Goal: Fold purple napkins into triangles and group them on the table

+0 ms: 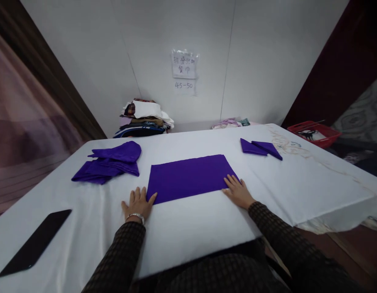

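A purple cloth (190, 178) lies flat as a rectangle on the white-covered table (194, 228) in front of me. My left hand (138, 204) rests with fingers spread at its near left corner, the thumb on the cloth's edge. At the near right corner my right hand (238, 192) lies with its fingers apart, the fingertips on the cloth. Neither hand grips anything. Beyond my left hand is a loose pile of purple cloths (115, 162). Farther off on the right sit folded purple cloths (260, 148) with pointed ends.
A flat black object (35, 242) lies at the left near side of the table. Stacked clothes (145, 118) and a smaller cloth heap (227, 123) are behind the far edge. A red basket (325, 140) stands beyond the right side. Paper signs (184, 67) hang on the wall.
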Available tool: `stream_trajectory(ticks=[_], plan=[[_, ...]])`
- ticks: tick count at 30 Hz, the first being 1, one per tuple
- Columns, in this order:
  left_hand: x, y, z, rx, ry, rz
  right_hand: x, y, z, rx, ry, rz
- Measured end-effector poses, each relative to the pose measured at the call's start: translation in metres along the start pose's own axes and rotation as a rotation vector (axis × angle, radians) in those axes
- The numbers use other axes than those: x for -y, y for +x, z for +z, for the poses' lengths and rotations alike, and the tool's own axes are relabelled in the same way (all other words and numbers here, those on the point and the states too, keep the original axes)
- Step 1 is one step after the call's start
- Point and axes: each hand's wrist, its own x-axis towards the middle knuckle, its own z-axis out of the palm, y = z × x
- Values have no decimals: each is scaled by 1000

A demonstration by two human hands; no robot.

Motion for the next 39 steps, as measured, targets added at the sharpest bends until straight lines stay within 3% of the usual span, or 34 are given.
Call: stream_trajectory(ticks=[3, 12, 17, 22, 27, 33, 39], plan=[[0, 2, 1, -14, -2, 0, -23, -10, 0, -21, -27, 56], [-1, 3, -5, 17, -3, -6, -17, -9, 2, -24, -20, 51], [-13, 8, -14, -12, -9, 17, -25, -3, -8, 64, 78, 52], [-46, 24, -22, -82, 9, 214, -22, 33, -27, 21, 113, 19], [-72, 62, -23, -73, 38, 327, 5, 92, -30, 38, 80, -116], [-68, 99, -13, -67, 57, 271, 16, 148, -19, 68, 29, -225], [-59, 104, -4, -59, 42, 227, -3, 164, -4, 59, 65, -231]])
